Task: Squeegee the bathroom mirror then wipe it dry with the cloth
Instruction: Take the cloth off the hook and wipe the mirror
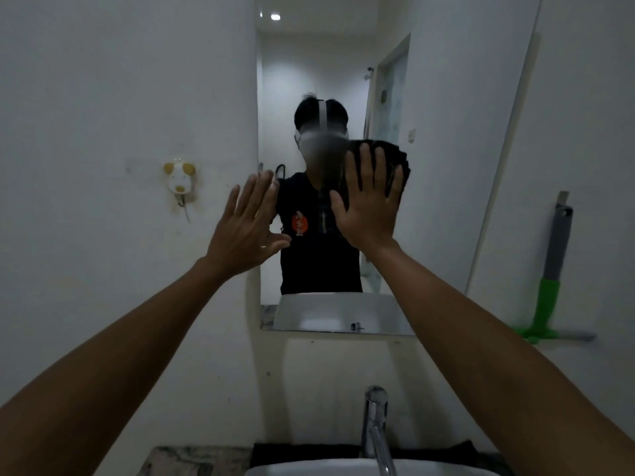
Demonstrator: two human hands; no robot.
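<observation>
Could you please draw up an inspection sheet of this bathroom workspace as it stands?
Surface: mirror on the wall.
Job's things: dark cloth flat against the glass; green-handled squeegee propped against the right wall.
Clutter: dog-shaped hook on the left wall.
Grippers: right hand pressing the cloth; left hand open and empty at the mirror's left edge.
Cables: nothing seen.
Surroundings: chrome faucet and white basin below.
</observation>
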